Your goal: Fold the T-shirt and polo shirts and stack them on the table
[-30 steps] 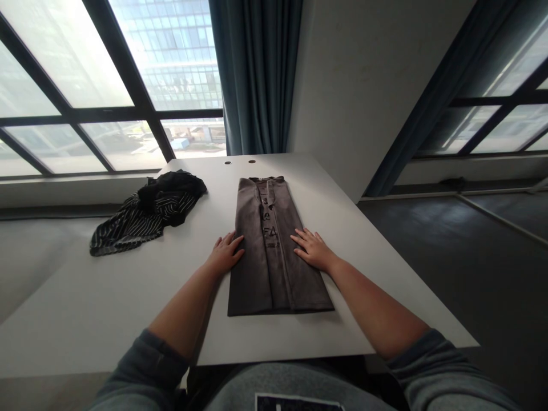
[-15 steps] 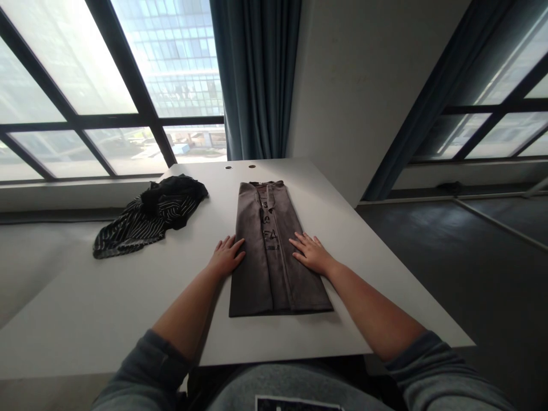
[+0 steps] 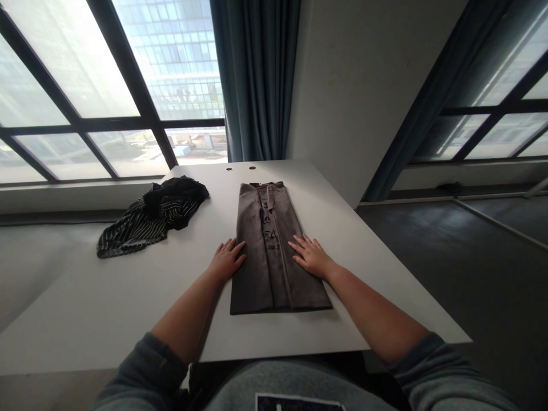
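Note:
A brown-grey shirt [image 3: 252, 279] lies in front of me, its two sides folded inward into a long strip. Dark lettering shows down its middle between the folded edges, and the collar end points away from me. My left hand [image 3: 226, 260] rests at the shirt's left edge, fingers spread, partly on the cloth and partly on the table. On the right side of the shirt lies my right hand [image 3: 312, 257], flat with fingers apart. Neither hand grips anything.
The white table [image 3: 363, 297] carries a crumpled black garment with pale stripes [image 3: 158, 214] at the left. Two round holes are near the far edge. Beyond stand windows, a blue curtain [image 3: 261, 80] and a wall pillar [image 3: 338, 97]; dark floor lies to the right.
Both hands stay in nearly the same place on the shirt. The view shifts very slightly; the garments look unchanged.

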`<state>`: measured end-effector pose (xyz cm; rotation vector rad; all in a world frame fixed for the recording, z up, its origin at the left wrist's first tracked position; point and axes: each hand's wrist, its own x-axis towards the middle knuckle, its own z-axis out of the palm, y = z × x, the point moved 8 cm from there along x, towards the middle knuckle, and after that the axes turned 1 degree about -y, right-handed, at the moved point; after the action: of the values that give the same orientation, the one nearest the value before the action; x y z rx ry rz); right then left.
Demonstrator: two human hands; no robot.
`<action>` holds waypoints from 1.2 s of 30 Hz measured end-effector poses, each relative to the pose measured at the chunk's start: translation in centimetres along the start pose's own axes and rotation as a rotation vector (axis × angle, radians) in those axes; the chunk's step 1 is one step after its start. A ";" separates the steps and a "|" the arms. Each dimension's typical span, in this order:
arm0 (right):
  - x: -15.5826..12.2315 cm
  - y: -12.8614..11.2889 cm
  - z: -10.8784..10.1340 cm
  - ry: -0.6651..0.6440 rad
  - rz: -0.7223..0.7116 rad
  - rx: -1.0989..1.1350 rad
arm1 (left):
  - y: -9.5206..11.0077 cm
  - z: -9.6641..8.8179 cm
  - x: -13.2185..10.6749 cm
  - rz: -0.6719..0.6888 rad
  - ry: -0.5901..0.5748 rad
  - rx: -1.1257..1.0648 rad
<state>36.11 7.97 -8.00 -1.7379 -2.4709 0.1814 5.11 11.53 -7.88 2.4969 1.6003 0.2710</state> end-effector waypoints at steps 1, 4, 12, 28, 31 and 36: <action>-0.2 -0.1 0.0 0.006 -0.005 0.000 | 0.1 -0.1 -0.2 0.002 0.007 0.000; -1.2 -0.5 -0.1 0.026 -0.029 0.016 | 0.2 -0.1 -1.4 0.021 0.033 -0.003; -4.7 -1.5 -0.4 0.029 -0.118 0.107 | 0.8 -1.3 -5.3 0.134 0.065 -0.090; -6.3 -1.4 -1.2 0.080 -0.136 0.188 | 0.9 -2.1 -6.0 0.191 0.057 -0.185; -6.3 -1.4 -1.4 0.104 -0.144 0.202 | 0.3 -2.0 -5.7 0.140 0.094 -0.192; -6.3 -0.7 -2.8 0.277 -0.129 0.220 | -0.5 -1.9 -5.1 0.115 0.134 -0.230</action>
<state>38.01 1.87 -5.23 -1.4064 -2.2583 0.1800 2.10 7.21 -6.50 2.4393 1.3819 0.6129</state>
